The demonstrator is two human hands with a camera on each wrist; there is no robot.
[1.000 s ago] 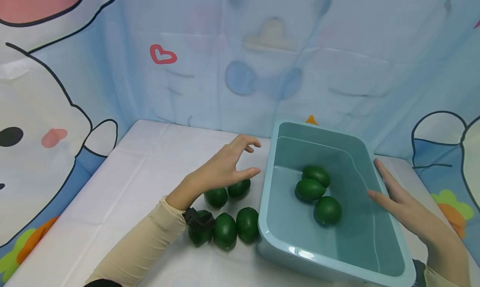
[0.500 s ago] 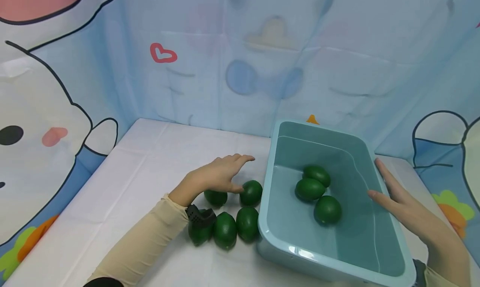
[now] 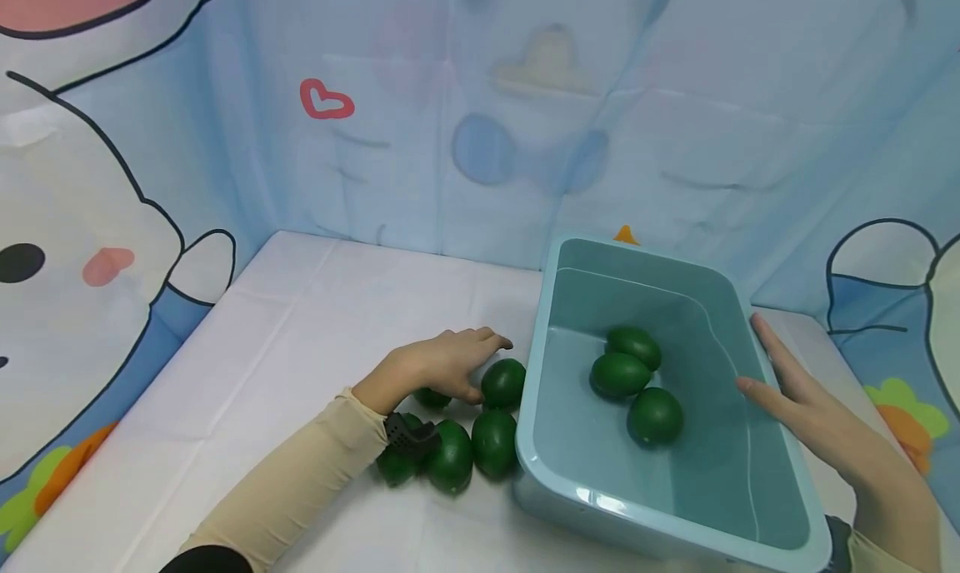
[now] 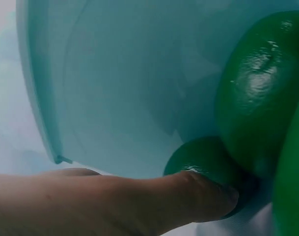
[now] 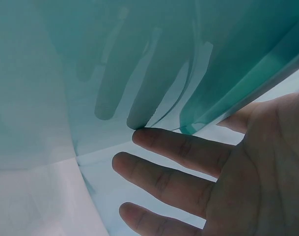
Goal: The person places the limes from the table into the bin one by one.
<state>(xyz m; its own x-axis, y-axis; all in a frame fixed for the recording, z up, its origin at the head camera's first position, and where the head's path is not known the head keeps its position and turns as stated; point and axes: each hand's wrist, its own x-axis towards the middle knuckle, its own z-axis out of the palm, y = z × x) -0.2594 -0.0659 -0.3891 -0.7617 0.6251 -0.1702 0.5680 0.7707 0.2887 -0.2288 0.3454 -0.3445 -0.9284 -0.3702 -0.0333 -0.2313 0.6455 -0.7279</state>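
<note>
Beside the teal plastic tub [image 3: 540, 440] on the white table [image 3: 300, 323], our left hand [image 3: 438, 365] has sunk lower than half a second ago, its fingers curling loosely over the glossy dark green lime-shaped fruit [image 3: 503, 383], thumb pressed on it. That fruit sits just outside the tub's left wall, hardly shifted, its long axis roughly upright with one end pointing up. Our right hand [image 3: 806, 411] stays flat against the tub's right wall, fingers straight, gripping nothing.

Thumb [image 4: 203, 196] on lime [image 4: 203, 160] (by tub [image 4: 115, 73])
</note>
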